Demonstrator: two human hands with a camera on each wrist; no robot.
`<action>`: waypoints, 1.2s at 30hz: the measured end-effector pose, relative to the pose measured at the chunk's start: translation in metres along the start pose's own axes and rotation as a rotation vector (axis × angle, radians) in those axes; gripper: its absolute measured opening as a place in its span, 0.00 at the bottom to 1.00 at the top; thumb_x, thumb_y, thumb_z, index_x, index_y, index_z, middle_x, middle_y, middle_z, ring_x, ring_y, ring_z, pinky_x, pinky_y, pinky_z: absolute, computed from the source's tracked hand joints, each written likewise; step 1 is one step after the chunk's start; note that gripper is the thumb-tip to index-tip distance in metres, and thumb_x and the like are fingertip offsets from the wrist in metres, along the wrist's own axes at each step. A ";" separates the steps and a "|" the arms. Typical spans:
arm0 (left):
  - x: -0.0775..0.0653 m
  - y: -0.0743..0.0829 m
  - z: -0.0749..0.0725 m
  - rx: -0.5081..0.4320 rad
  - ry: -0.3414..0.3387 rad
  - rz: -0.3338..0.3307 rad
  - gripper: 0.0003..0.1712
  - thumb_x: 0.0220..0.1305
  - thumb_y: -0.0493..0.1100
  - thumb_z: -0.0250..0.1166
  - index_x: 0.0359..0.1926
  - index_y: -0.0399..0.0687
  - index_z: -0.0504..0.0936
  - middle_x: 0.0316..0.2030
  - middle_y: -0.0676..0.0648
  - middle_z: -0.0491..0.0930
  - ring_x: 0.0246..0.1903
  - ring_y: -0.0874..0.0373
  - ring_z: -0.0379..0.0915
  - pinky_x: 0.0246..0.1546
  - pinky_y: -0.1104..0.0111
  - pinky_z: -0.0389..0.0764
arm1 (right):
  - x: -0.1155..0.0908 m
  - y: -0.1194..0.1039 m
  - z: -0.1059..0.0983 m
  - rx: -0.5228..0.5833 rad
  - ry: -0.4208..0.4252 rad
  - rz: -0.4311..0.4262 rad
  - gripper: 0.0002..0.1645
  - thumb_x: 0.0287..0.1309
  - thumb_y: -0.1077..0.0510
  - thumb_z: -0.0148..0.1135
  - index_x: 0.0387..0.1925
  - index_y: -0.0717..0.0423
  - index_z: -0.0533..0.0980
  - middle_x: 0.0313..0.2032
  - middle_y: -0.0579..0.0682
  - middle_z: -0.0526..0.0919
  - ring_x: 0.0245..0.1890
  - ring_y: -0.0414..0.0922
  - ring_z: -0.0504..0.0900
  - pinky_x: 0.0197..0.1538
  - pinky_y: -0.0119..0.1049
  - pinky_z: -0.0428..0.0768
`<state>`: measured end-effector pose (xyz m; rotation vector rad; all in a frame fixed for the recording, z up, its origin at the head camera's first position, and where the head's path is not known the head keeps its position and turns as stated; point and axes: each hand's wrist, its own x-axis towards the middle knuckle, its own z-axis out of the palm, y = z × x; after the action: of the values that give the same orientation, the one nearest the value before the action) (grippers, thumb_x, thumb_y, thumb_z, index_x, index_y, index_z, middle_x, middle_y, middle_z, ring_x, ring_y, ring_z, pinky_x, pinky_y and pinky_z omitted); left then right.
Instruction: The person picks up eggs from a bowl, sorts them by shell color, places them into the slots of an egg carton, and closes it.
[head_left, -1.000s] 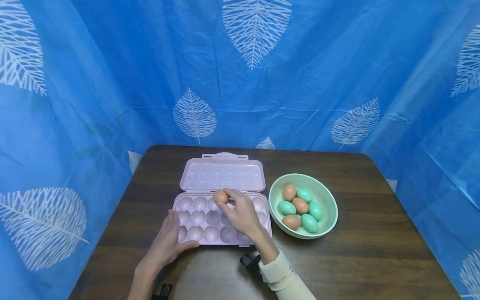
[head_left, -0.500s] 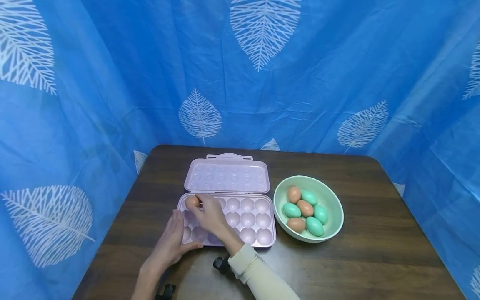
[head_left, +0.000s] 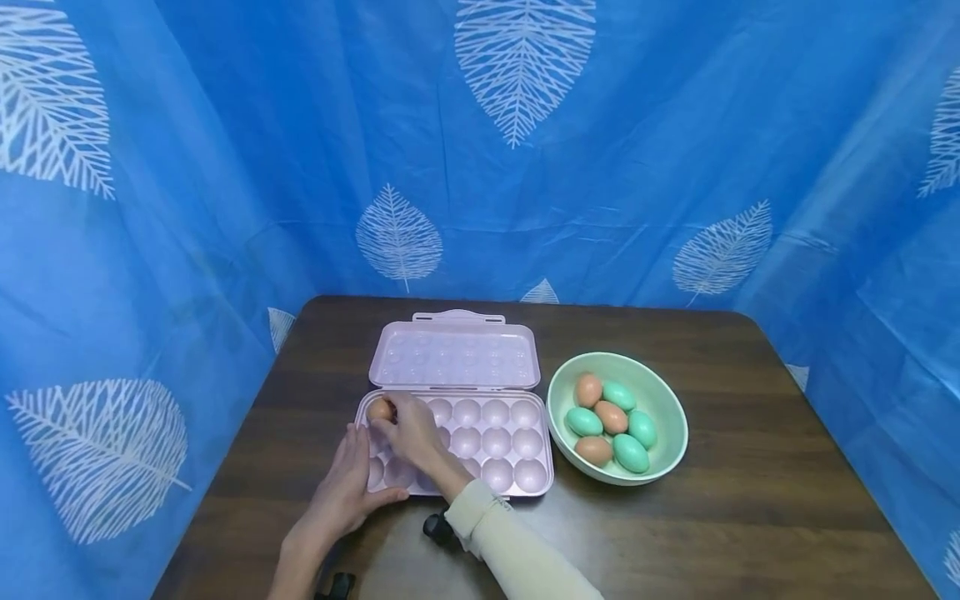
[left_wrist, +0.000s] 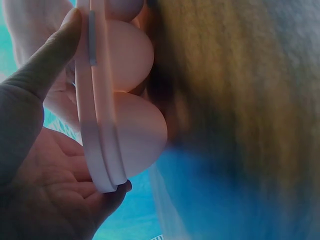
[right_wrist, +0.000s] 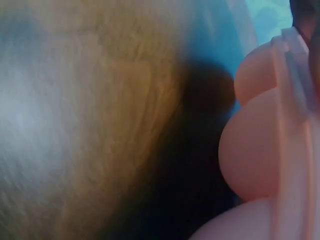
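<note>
A lilac egg tray (head_left: 496,444) with rows of round wells lies in front, its lid (head_left: 457,354) hinged back flat behind it. My right hand (head_left: 412,429) pinches a brown egg (head_left: 380,410) at the back-left well; whether the egg touches the bottom is hidden. My left hand (head_left: 345,483) rests against the tray's front-left corner, fingers straight along the left side and thumb at the front edge. In the left wrist view, the thumb (left_wrist: 55,52) lies on the tray's rim (left_wrist: 97,115). The right wrist view shows only the undersides of several wells (right_wrist: 250,145).
Right of the tray stands a light green bowl (head_left: 670,412) holding several brown (head_left: 588,389) and green eggs (head_left: 630,452). Both rest on a dark wooden table (head_left: 712,517). A blue curtain (head_left: 600,208) with white leaf prints surrounds it on three sides.
My right hand has carried the brown egg leftward across the tray to the back-left well and lowered it slightly. My left hand has stayed at the tray's corner.
</note>
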<state>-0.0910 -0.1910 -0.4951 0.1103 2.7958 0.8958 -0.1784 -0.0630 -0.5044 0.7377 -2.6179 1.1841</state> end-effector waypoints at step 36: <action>-0.001 -0.001 0.000 -0.022 -0.002 -0.014 0.69 0.53 0.62 0.73 0.72 0.22 0.41 0.72 0.24 0.32 0.72 0.29 0.30 0.68 0.42 0.44 | 0.009 0.007 0.018 -0.034 0.019 0.018 0.14 0.64 0.51 0.64 0.44 0.56 0.76 0.30 0.46 0.80 0.29 0.43 0.78 0.36 0.34 0.77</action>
<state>-0.0905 -0.1922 -0.4953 0.0878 2.7806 0.9223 -0.1890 -0.0763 -0.5176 0.6953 -2.6275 1.1428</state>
